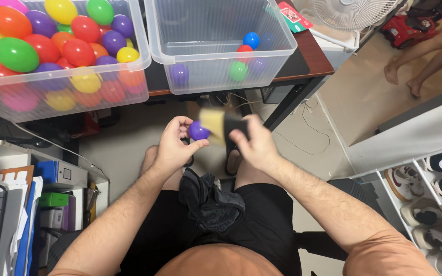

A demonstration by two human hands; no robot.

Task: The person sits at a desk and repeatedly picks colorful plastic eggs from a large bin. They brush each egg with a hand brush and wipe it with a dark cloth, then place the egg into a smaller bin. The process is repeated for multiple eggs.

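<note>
One camera sits on the person's head, looking steeply down and forward. It is close to the lap, taking in the table (pixel 313 61) edge beyond.

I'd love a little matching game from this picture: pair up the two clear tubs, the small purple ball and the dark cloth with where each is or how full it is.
Things:
1. Left clear plastic tub
2. Right clear plastic tub
3. Small purple plastic ball
4. Dark crumpled cloth

States or places:
A. On the person's lap
B. Holds only a few balls
C. Between the fingers of the left hand
D. Heaped with coloured balls

Pairs: 1-D, 2-B, 3-C, 4-A
</note>
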